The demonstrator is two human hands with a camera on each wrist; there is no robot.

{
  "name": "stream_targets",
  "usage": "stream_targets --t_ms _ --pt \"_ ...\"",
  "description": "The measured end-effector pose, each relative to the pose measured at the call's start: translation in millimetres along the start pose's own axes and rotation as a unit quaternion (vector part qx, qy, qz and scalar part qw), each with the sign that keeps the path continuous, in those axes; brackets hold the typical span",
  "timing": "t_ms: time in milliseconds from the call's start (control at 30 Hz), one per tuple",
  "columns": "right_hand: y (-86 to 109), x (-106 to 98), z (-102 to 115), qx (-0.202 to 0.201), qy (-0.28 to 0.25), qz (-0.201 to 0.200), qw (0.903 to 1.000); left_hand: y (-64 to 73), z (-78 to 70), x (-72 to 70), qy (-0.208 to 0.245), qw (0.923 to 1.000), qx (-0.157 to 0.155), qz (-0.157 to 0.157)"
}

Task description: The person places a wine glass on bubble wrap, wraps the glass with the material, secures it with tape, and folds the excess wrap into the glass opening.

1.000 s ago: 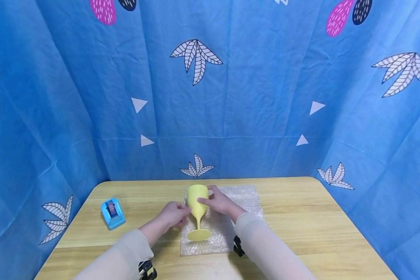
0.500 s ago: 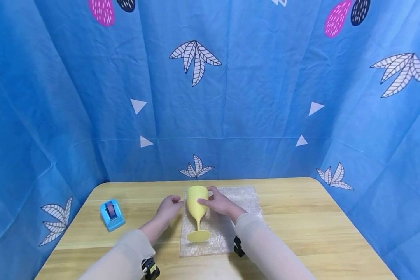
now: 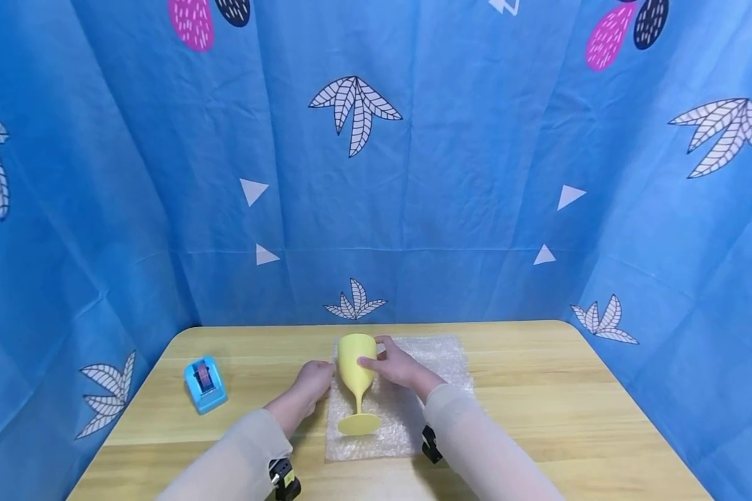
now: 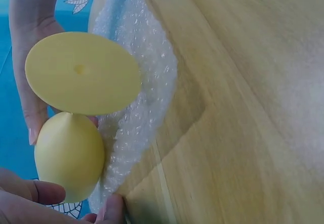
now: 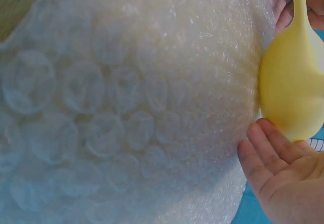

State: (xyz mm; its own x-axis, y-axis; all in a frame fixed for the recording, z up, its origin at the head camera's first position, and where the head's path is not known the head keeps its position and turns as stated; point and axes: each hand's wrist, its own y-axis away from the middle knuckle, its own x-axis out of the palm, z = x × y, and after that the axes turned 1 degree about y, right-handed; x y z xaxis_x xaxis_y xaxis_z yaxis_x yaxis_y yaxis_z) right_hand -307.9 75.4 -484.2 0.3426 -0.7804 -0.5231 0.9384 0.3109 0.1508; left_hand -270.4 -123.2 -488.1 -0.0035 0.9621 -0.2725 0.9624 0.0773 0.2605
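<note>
A yellow goblet (image 3: 354, 362) lies on its side near the left edge of a sheet of bubble wrap (image 3: 435, 351), its foot toward me and its bowl away. My right hand (image 3: 401, 365) grips the bowl from the right, thumb on top. In the right wrist view several fingers of that right hand (image 5: 283, 176) extend beside the bowl. My left hand (image 3: 313, 379) is at the wrap's left edge, beside the bowl. In the left wrist view, its fingertips (image 4: 114, 209) pinch the edge of the bubble wrap (image 4: 144, 77), just beyond the goblet's bowl (image 4: 71, 155).
A blue tape dispenser (image 3: 205, 385) stands on the left of the wooden table (image 3: 533, 390). Blue patterned cloth (image 3: 464, 174) hangs behind and along both sides of the table. Each wrist bears a black device (image 3: 285, 480).
My left hand drew back left from the goblet, then came back to the wrap's left edge. The right hand and the goblet have stayed in place.
</note>
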Motion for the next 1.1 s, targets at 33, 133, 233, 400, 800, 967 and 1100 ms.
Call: stream_targets --t_ms 33,133,233,400,800,967,1100 --pt "0.1 -0.4 0.0 0.001 0.0 0.0 1.0 -0.7 0.1 0.5 0.012 0.9999 -0.002 0.003" --pt "0.1 -1.3 0.0 -0.003 -0.002 0.002 1.0 -3.7 1.3 2.3 0.042 0.9991 -0.008 0.008" --pt "0.4 -1.4 -0.7 -0.005 -0.006 0.005 1.0 -6.4 3.9 4.1 0.067 0.9976 -0.008 0.02" --pt "2.0 -2.0 -2.9 -0.001 -0.014 0.013 0.9998 -10.3 7.7 8.0 0.109 0.9933 -0.004 0.037" --pt "-1.3 -10.3 -2.7 -0.006 0.027 0.005 0.9996 -12.7 3.0 10.4 0.135 0.9906 -0.003 0.018" --pt "-1.7 -14.8 -4.2 -0.004 0.024 -0.006 0.9997 -13.2 2.0 11.4 0.147 0.989 0.001 0.02" --pt "-2.2 -16.6 -6.9 0.005 -0.019 -0.001 0.9998 -13.0 1.2 10.9 0.148 0.9887 0.008 0.026"
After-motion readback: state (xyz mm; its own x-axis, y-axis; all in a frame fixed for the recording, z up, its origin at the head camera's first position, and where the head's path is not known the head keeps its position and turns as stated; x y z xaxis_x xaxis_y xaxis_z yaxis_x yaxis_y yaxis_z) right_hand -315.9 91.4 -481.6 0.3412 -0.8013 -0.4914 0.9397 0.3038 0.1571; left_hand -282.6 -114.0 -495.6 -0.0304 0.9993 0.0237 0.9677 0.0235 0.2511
